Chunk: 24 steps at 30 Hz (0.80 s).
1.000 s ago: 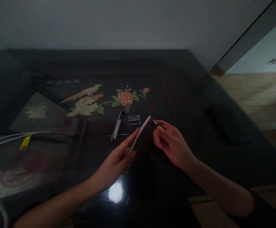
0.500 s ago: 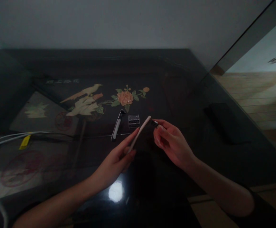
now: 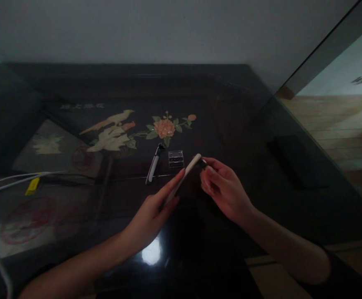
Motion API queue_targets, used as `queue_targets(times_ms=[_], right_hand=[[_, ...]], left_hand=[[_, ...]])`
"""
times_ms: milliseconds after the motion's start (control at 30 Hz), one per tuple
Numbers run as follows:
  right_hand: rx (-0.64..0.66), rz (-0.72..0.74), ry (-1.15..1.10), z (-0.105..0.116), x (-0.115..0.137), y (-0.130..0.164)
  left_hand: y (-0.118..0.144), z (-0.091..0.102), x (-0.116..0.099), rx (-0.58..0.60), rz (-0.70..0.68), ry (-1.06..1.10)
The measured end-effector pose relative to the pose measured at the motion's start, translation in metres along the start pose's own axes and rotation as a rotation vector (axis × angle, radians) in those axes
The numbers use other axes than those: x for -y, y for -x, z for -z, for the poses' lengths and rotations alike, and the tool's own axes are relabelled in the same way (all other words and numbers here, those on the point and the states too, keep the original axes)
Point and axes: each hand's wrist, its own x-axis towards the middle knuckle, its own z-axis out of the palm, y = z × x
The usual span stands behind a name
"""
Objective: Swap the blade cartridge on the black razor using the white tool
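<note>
A: On the far left of the dark glossy table (image 3: 262, 124) we see white cables (image 3: 9, 180) with a yellow tag (image 3: 32, 187), nothing touching them. Next?

B: Moving right, we have the painted bird and flower panel (image 3: 131, 128) under the glass, then a second razor handle (image 3: 153, 166) lying flat just beside a small clear cartridge tray (image 3: 176, 159). Both sit apart from the hands.

A: Hands?

B: Our left hand (image 3: 151, 216) has its fingers clamped on the lower end of a pale razor handle (image 3: 184, 176), which is held up off the table and tilted toward the right. Our right hand (image 3: 223, 189) pinches a small dark blade head (image 3: 202, 163) between thumb and fingertips, right at the tip of that handle.

A: Joined yet?

B: We judge not seated; head and tip look touching, but it's too dim and small to tell if it has clicked on. So pick-up and lining up look done, pressing home is left.

A: Right side?

B: Wooden floor (image 3: 339, 124) beyond the table edge.
</note>
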Motion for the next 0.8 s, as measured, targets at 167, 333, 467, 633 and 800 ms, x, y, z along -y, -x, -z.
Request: queue_targets(times_ms=[167,333,467,633,800], right_hand=[[0.002,0.013,-0.041,0.000,-0.003,0.000],[-0.008,0.027,-0.022,-0.001,-0.001,0.000],[-0.010,0.029,-0.003,-0.001,-0.001,0.000],[-0.021,0.038,0.009,0.000,-0.001,-0.001],[-0.035,0.036,0.024,0.001,0.000,-0.001]], left_hand=[[-0.001,0.001,0.002,0.048,-0.021,-0.075],[0.001,0.000,0.001,0.071,-0.018,-0.038],[0.003,-0.001,-0.004,0.058,0.047,0.053],[0.005,-0.003,-0.008,0.048,0.042,0.120],[0.007,-0.003,-0.003,0.102,-0.013,0.073]])
